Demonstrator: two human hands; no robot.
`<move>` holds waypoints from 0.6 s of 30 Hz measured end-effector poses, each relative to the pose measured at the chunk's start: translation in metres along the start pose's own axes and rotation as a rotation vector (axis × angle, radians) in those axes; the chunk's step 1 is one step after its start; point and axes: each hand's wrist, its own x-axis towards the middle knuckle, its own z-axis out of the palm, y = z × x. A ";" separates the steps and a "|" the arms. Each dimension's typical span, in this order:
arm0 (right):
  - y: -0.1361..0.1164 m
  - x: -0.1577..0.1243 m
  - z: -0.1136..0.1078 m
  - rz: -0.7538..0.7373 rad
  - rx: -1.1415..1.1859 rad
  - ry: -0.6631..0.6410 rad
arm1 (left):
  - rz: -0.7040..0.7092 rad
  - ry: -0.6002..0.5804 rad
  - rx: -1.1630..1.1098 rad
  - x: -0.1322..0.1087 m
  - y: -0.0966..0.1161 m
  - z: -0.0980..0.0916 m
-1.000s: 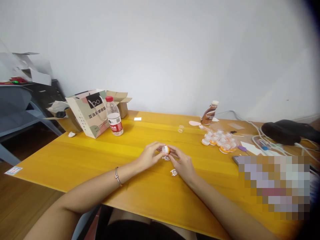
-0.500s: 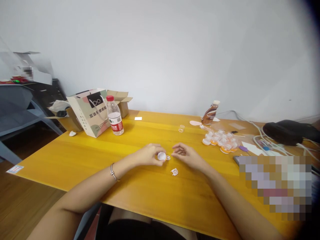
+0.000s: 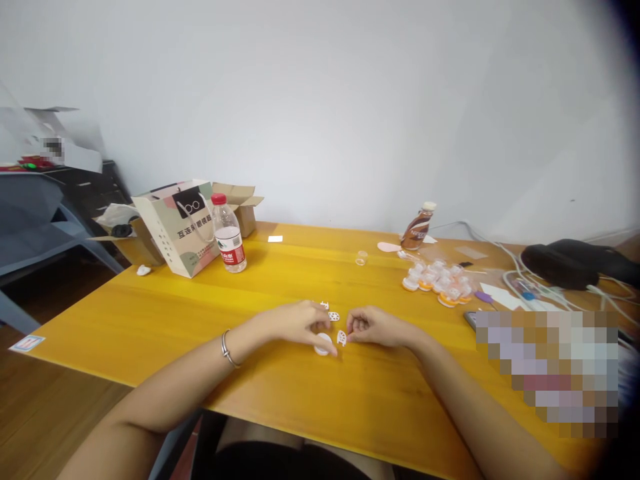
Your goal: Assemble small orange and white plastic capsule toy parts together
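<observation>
My right hand (image 3: 375,327) is closed in a pinch, its fingertips on a small white plastic piece with cut-out holes (image 3: 341,338). My left hand (image 3: 303,323) hovers low with thumb and fingers apart. Under its thumb is a round white disc-like part (image 3: 323,344), apparently resting on the table; whether the thumb touches it I cannot tell. Just beyond, between the hands, lies another white perforated piece (image 3: 334,317). A smaller white piece (image 3: 325,305) sits behind the left fingers, partly hidden.
A water bottle (image 3: 230,240) and a paper bag (image 3: 183,227) stand at the left of the yellow table (image 3: 150,320). Further right are a clear ring-shaped part (image 3: 361,258), a cluster of clear and orange parts (image 3: 440,280), a brown drink bottle (image 3: 418,227) and cables (image 3: 515,267).
My left hand has lowered the round white part toward the table and loosened its fingers. The right hand has come down and pinched the nearer perforated piece, lifting or tilting it.
</observation>
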 end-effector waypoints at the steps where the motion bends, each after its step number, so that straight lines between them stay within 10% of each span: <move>1: 0.002 0.002 0.000 0.002 -0.009 0.039 | -0.015 0.033 0.023 0.001 -0.004 -0.001; 6: 0.003 0.012 0.011 -0.100 -0.066 0.277 | -0.053 0.146 0.198 0.007 -0.029 0.004; 18: 0.004 0.023 0.031 -0.311 -0.369 0.375 | -0.053 0.147 0.290 0.012 -0.041 0.024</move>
